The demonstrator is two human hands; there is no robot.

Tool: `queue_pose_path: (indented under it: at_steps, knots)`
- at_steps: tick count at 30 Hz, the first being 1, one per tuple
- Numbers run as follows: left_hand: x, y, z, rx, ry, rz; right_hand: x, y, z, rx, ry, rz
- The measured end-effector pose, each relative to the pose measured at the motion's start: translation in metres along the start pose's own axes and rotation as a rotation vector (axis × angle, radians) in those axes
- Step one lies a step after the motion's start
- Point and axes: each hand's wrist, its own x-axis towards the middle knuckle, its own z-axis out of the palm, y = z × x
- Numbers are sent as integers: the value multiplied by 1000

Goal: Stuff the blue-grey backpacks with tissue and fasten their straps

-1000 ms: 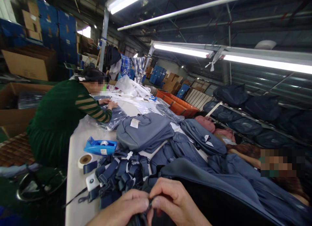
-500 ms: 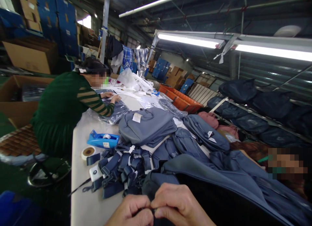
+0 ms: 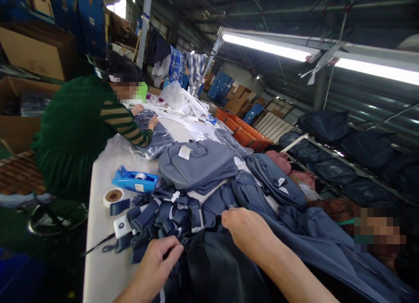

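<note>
Half a second ago both hands pinched together at the bottom edge; now they have parted, the left hand (image 3: 157,261) nipping the dark navy bag (image 3: 212,268) at its near edge by the strap pile, fingers closed on fabric or a strap end, which of the two I cannot tell, while the right hand (image 3: 248,231) lies farther in on the bag's upper fold, fingers curled over the cloth, though whether it truly grips is not shown. That bag lies at the near end of the white table (image 3: 104,255), draped toward the wearer; it looks soft, limp and light, so a seam or strap likely gives the surest hold. Just beyond, the tangle of blue straps (image 3: 163,220) could snag. Bare tabletop runs along the left edge, past a tape roll (image 3: 113,196) and blue tape dispenser (image 3: 135,181). Farther off, grey folded bags (image 3: 196,165) crowd the middle, and a person in a green sweater (image 3: 75,133) works at the far left.
</note>
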Motion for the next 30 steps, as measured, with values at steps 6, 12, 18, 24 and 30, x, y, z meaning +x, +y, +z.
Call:
queue_pose_path:
  at_steps: [6, 12, 18, 24, 30]
  knots:
    - [8, 7, 4, -37, 4, 23, 50, 14, 13, -175, -148, -132]
    - [26, 23, 4, -61, 27, 58, 63, 22, 23, -232, -220, -297]
    - [73, 43, 27, 169, -50, 127, 66, 37, 43, -224, -133, -346]
    - [106, 46, 51, 428, -163, 136, 56, 48, 57, -164, -28, -254]
    - [115, 65, 51, 650, -272, 151, 48, 45, 59, -108, 22, -168]
